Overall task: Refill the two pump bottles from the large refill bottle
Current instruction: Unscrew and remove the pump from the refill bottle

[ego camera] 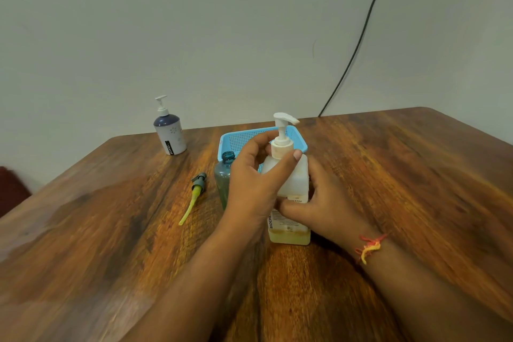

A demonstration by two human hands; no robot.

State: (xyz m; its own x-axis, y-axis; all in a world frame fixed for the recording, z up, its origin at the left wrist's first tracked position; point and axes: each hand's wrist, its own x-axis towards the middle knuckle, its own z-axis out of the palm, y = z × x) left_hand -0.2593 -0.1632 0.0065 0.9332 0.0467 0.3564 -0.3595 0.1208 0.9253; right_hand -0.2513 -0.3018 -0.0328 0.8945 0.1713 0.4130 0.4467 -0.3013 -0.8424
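1. Refill bottle (294, 180), large and translucent with a low layer of yellow liquid, is stood upright on the wooden worktop (416, 175), near its front centre.
2. Its labelled body is gripped by the right hand (327, 203), with the fingers curled round the lower half; an orange-yellow thread (370, 247) is worn on that wrist.
3. The white pump collar (281, 148) at its neck is pinched between the thumb and curled fingers (297, 154) of the left hand (249, 183).
4. Just behind the left hand an uncapped green bottle (222, 183) is seen upright, partly hidden.
5. To its left a loose pump (200, 180) with a yellow tube is laid flat.
6. A blue basket (241, 139) is set just behind both bottles.
7. Farther left, near the back edge, a dark-and-white pump bottle (170, 130) is stood upright.
8. A black cable (361, 36) is seen running down the wall.
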